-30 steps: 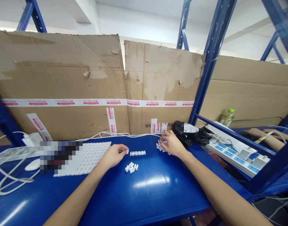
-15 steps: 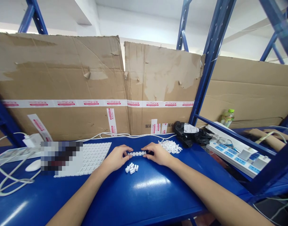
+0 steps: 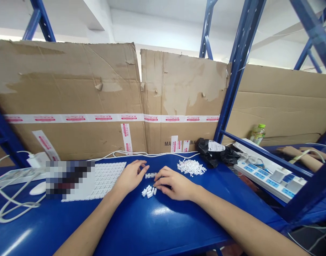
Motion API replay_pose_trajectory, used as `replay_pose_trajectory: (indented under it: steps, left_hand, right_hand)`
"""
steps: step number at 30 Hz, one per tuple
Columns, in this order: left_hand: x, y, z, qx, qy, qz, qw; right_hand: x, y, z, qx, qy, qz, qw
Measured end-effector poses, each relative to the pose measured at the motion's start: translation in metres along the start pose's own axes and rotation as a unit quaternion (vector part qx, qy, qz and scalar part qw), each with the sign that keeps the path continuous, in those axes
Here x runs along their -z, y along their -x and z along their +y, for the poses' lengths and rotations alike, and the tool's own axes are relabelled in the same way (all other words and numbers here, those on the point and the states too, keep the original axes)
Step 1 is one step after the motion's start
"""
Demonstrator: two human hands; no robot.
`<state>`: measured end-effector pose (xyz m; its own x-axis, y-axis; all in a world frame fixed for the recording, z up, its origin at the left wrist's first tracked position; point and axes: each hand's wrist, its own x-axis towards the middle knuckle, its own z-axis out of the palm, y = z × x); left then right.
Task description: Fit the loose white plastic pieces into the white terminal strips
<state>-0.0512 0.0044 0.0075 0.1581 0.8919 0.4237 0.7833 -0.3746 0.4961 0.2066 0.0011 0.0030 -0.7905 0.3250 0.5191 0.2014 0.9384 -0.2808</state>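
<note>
White plastic pieces [image 3: 148, 192] lie beside the curled fingers [image 3: 159, 181] of the right hand [image 3: 175, 185], grip unclear; left hand [image 3: 129, 177] spreads open, empty.

On the bench [image 3: 179, 227], a short row of small plastic blocks [image 3: 151, 175] is laid just behind a small heap of blocks [image 3: 148, 192]. A big heap of blocks [image 3: 191, 167] is placed to the right, near the back edge, and a keyboard [image 3: 106, 179] is placed to the left.

power strip [image 3: 271, 182], black bag [image 3: 212, 153], plastic bottle [image 3: 257, 134]
</note>
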Motion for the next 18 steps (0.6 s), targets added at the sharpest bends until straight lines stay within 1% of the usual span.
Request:
replay_pose_trajectory:
  steps: [3, 7, 10, 13, 18]
  left_hand:
    - [0.002, 0.001, 0.001, 0.0, 0.003, 0.008, 1.0]
    - [0.001, 0.003, 0.005, -0.006, 0.009, 0.018, 1.0]
    - [-0.001, 0.004, 0.01, -0.017, 0.024, 0.016, 0.999]
    - [-0.003, 0.005, 0.017, -0.031, 0.048, 0.009, 0.998]
    - [-0.004, 0.007, 0.022, -0.016, 0.097, -0.003, 0.995]
  right_hand:
    - [-0.001, 0.0, -0.002, 0.007, -0.04, -0.009, 0.999]
    - [-0.004, 0.004, 0.009, -0.015, -0.075, -0.006, 0.997]
    - [-0.009, 0.005, 0.015, -0.036, -0.077, -0.002, 0.996]
    - [-0.013, 0.004, 0.015, -0.057, -0.071, 0.013, 0.996]
    - [-0.017, 0.0, 0.011, -0.079, -0.084, 0.019, 0.993]
